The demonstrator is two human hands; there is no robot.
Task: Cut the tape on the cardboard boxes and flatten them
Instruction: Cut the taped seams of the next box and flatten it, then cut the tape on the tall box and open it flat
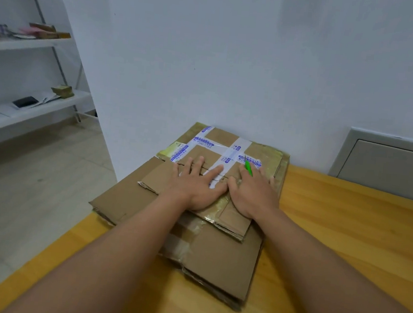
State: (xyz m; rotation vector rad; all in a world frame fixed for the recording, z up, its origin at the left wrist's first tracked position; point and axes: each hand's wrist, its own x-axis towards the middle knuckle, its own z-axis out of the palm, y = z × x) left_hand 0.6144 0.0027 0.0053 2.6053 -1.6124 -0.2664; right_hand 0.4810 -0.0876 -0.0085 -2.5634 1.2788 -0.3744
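A flattened cardboard box (224, 137) crossed with white-and-blue printed tape (237, 148) lies on top of a stack of flattened brown cardboard (225, 262) at the far left corner of the table. My left hand (197, 183) presses flat on the top box with its fingers spread. My right hand (253, 195) presses down beside it, thumbs nearly touching. A green cutter (248, 168) sticks out between the fingers of my right hand, its tip pointing away over the tape.
The yellow wooden table (345, 234) stretches to the right and towards me. A white wall stands just behind the stack, with a grey panel (390, 165) at the right. White shelves (34, 41) with small items stand at the left beyond the floor.
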